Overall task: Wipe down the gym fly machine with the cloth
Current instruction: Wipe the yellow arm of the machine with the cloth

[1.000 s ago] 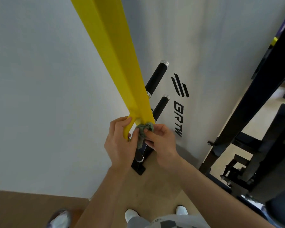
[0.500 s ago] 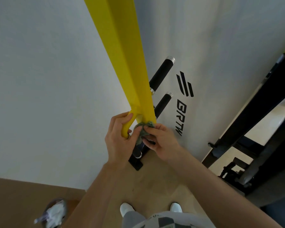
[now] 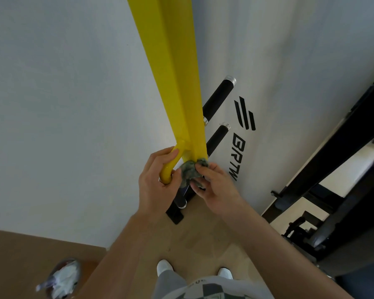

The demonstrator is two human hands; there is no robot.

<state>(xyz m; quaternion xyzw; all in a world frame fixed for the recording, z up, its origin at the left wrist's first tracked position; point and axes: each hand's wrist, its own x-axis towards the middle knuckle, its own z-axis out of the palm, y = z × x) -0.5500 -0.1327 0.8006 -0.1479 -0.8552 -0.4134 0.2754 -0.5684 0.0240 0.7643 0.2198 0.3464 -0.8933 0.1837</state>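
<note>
The right hand (image 3: 217,187) is pinching the grey-green cloth (image 3: 189,172) against the lower end of the yellow machine arm (image 3: 177,83) just above it, while the left hand (image 3: 153,186), just beside, is curling its fingers round the yellow curved handle (image 3: 166,175).

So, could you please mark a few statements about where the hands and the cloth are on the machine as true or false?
1. The right hand presses the cloth to the lower end of the yellow arm. True.
2. The left hand hangs free. False: it grips the curved yellow handle.
3. The cloth is plain bright white. False: it is mottled grey-green.
4. Two black grips with metal caps show beside the yellow arm. True.
</note>
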